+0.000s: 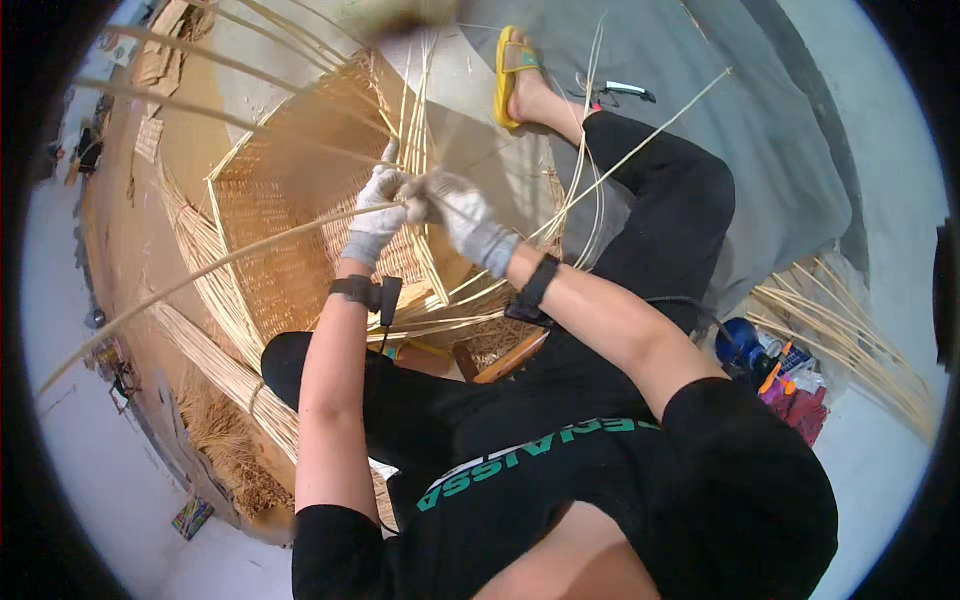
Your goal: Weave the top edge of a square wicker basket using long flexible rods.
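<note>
A large woven wicker basket (pixel 280 220) stands before me, with upright rods (pixel 418 120) rising from its near right corner. My left hand (pixel 372 218), in a pale glove, is closed around a wicker rod at that corner, its thumb side pointing up. One long wicker rod (pixel 220 262) runs from the lower left up to both hands. My right hand (pixel 462 218), also gloved, is closed right beside the left, its fingertips pinching at the rod. Motion blurs the right hand, and its exact grip is partly hidden.
Bundles of rods (pixel 215 365) lie along the basket's left side. More loose rods (pixel 850 335) lie at the right, near a blue round object (pixel 738 342). My foot in a yellow slipper (pixel 506 80) rests beyond, on a grey mat (pixel 760 200). Blurred rods cross the upper left.
</note>
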`<action>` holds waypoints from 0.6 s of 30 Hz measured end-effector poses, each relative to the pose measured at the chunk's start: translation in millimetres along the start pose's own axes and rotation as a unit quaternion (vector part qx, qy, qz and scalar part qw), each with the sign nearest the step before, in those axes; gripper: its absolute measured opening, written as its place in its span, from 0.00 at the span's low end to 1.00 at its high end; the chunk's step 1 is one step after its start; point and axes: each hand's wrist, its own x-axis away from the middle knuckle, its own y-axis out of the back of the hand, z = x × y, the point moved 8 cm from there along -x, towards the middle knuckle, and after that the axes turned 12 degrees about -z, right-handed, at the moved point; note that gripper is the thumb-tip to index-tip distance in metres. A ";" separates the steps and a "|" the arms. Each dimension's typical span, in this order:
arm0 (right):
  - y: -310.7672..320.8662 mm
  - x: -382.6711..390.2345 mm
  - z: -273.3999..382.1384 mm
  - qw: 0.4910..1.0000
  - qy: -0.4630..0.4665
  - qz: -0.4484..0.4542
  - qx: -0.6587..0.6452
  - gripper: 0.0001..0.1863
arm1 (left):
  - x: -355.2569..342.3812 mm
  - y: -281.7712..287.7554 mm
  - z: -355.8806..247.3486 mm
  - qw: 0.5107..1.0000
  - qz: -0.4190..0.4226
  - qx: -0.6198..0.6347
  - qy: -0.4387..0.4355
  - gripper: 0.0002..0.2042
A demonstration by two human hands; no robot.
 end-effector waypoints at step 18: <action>-55.5 79.7 45.6 0.611 0.338 0.100 0.709 0.19 | 69.4 -54.1 -56.8 0.932 0.153 -0.307 -0.113 0.19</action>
